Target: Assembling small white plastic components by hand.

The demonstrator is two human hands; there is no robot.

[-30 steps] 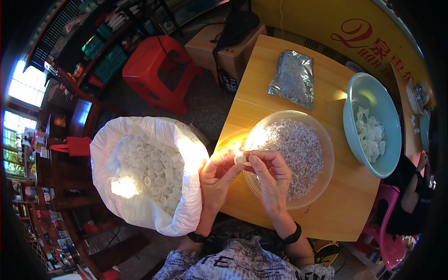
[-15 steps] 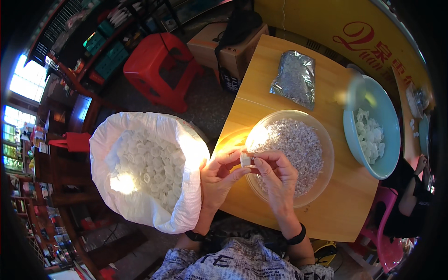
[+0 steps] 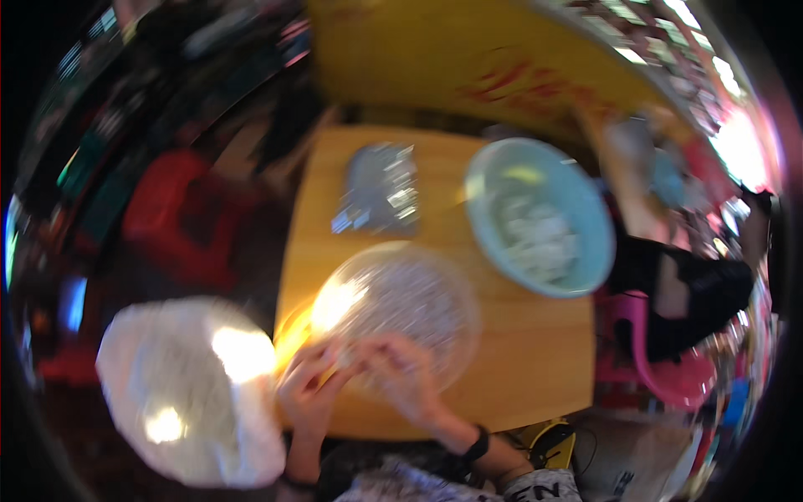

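Motion blurs the whole picture. My left hand [image 3: 308,386] is closed, its thumb and fingertips pinching a small white plastic piece [image 3: 346,356]. From the other side my right hand [image 3: 403,375] meets it with bent, closed fingers at the piece's right end; smear hides the exact grip. Both hands are over the near left rim of a round translucent tub [image 3: 470,311] full of small clear plastic bits. Left of my left hand stands a white sack [image 3: 125,351], open at the top, with whitish pieces inside that are hard to make out.
Behind the tub, a shiny silvery bag [image 3: 381,188] lies on the wooden table [image 3: 527,351]. A light blue basin [image 3: 592,238] with white pieces stands at the back right. A red stool [image 3: 167,209] is at the left. A person in black [image 3: 703,284] sits beyond a pink chair [image 3: 640,343].
My view has swung right, so the table, tub and sack appear further left and lower, and more of the person at the right shows. My hands stay together at the small piece.
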